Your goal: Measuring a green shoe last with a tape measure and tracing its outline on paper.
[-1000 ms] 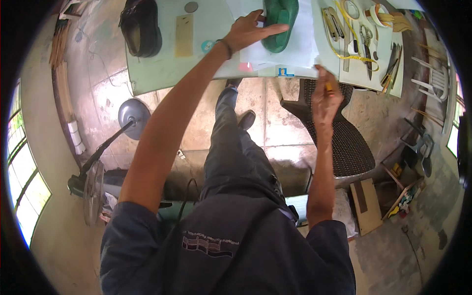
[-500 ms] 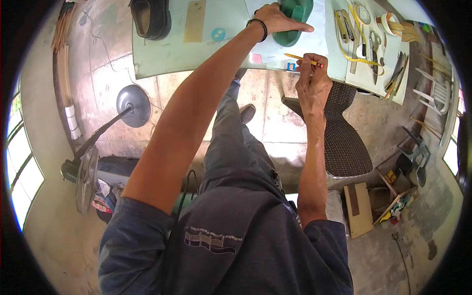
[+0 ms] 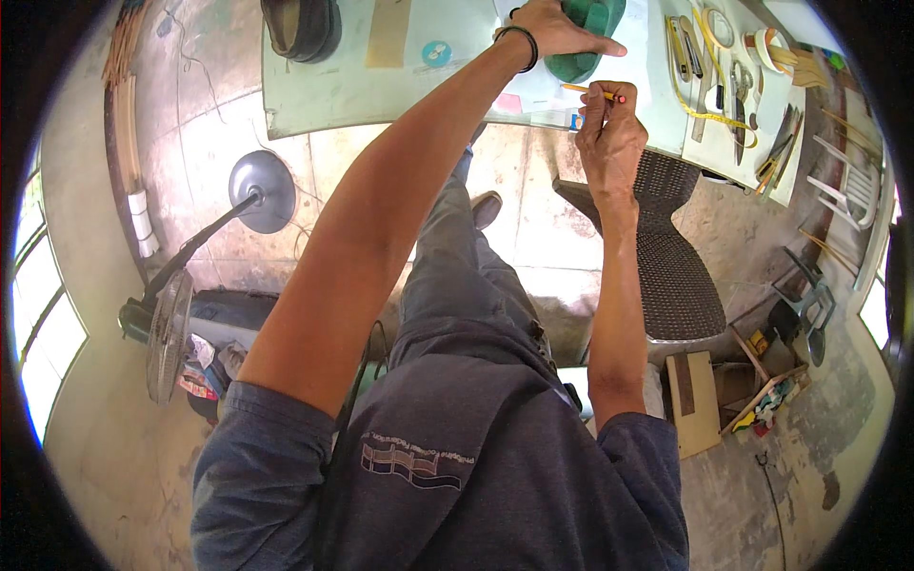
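1. Surface: the table is extending ahead of the right hand and to both sides of its grip.
2. Paper is lying on the table just ahead of this grip. The green form is resting on the paper, ahead and slightly left of the grip.
3. Right of the grip, cutters, a yellow tape measure and scissors are lying grouped.
4. Well left of the grip, a dark shoe is standing near the table's left end, partly outside the view.
5. Room: a woven chair is standing on the near side of the grip, and a fan is standing far left of it.
6. Right hand pose: the fingers are pinching a pencil in a narrow grip. The tip is pointing left, beside the form's near end; whether it is touching the paper cannot be told.
7. Left hand pose: the left hand is lying over the form, ahead and left of the pencil grip. Its thumb is pointing right, wide of the palm. The fingers are partly hidden; whether they are gripping the form cannot be told.
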`<state>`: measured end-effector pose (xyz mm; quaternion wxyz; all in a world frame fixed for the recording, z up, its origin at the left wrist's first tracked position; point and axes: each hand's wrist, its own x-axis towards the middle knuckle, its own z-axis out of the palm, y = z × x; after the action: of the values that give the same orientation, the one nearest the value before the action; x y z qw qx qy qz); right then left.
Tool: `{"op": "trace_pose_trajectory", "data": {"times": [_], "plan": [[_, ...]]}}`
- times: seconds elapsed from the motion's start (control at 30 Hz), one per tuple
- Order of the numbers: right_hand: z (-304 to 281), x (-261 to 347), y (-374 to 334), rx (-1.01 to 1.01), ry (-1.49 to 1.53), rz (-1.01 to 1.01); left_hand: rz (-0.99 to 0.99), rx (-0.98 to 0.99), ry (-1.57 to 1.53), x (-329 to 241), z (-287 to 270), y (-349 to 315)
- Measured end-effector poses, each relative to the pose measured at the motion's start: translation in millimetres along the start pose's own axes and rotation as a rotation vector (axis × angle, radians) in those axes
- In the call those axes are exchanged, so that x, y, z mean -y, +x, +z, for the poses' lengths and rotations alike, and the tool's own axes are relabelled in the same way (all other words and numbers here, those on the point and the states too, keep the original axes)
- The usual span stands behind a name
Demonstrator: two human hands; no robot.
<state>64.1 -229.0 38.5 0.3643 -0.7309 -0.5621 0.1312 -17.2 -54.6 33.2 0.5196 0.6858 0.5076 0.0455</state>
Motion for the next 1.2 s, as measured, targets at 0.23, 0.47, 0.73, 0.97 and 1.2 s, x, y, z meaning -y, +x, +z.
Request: {"op": "trace_pose_trajectory", "data": {"times": [0.23, 0.47, 0.73, 0.97, 1.2], "plan": [[1.7, 2.9, 1.8, 0.006, -0.008, -0.011, -0.020, 0.021, -0.041, 0.5, -2.3, -1.2], [2.8, 4.3, 2.2, 0.007, -0.011, -0.010, -0.057, -0.005, -0.001, -6.2, -2.1, -3.9], [4.4, 9.2, 4.2, 0.046, -0.037, -0.075, -0.002, -0.067, -0.123, 2.8, 2.3, -15.1], [-0.5, 14.5, 10.4, 0.096, -0.064, -0.056, -0.037, -0.169, -0.053, -3.3, 9.1, -11.7], [-1.6, 13.2, 5.8, 0.114, -0.068, -0.002, 0.080, -0.199, -0.093, 13.1, 19.7, 8.2]]}}
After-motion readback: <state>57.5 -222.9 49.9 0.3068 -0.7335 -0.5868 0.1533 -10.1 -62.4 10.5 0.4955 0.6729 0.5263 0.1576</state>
